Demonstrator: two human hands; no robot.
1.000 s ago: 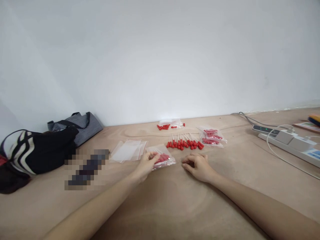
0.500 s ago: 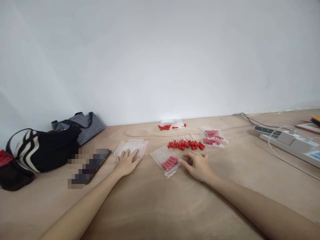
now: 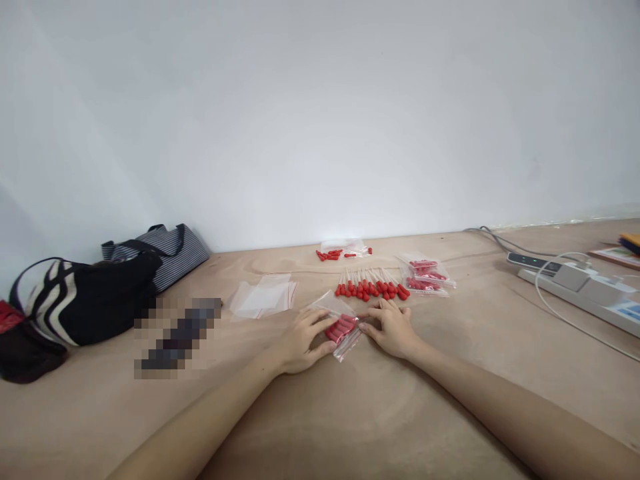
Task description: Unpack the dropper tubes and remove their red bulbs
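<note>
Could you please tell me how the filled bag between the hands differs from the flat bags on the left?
The filled bag shows red pieces inside; the flat bags show none. The left hand touches the filled bag, while the flat bags lie untouched. Both are see-through plastic.

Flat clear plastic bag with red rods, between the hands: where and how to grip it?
Likely the near right edge of the flat clear plastic bag, pinched by the right hand from the near right: that thin strip lies beyond the red rods, while the left hand overlaps the opposite side.
</note>
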